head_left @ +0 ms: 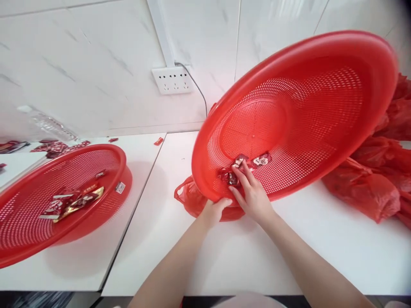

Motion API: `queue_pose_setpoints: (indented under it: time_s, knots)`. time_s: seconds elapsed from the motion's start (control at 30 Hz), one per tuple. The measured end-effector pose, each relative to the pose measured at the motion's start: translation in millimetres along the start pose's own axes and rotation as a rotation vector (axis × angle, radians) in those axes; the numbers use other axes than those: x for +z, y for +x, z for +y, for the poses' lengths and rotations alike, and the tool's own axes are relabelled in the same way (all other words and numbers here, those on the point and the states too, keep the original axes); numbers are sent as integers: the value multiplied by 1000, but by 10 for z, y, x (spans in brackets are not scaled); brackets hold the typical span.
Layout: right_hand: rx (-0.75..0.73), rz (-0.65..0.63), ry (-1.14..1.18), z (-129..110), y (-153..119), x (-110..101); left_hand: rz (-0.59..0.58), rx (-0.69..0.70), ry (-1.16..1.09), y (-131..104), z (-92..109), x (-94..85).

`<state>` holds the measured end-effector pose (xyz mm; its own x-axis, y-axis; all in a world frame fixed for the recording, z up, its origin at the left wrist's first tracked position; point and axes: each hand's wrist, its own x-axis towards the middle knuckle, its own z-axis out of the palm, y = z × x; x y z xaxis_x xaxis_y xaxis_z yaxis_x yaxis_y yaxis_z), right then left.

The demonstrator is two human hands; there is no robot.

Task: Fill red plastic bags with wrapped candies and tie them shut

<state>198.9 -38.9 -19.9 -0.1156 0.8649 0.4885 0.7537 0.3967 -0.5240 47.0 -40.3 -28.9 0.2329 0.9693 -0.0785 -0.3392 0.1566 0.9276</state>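
Your right hand (255, 199), nearer than your left hand (213, 211), has its fingers spread among the packets (262, 160) on the tilted basket's (311, 128) low inner wall; 1 packet lies just right of them, long axis slanting up rightward. Your left thumb overlaps the rim; you cannot tell the hidden fingers' grip.
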Motion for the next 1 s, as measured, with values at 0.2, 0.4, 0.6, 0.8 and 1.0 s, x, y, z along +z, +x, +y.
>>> queue_pose_setpoints:
  time_s: [0.2,0.4,0.6,0.8,1.0]
  knots:
    - [-46,10,162,51,10,9,105,-86,-97,81,-75,-79]
    - [334,155,741,32,60,-55,235,-47,-162,189,90,-222]
    - [792,-23,1247,23,115,42,402,118,-105,307,244,-448]
    - [920,-219,1265,-47,55,126,395,245,-142,292,426,-452]
    - [874,-254,1061,11,33,122,419,358,-167,251,567,-461]
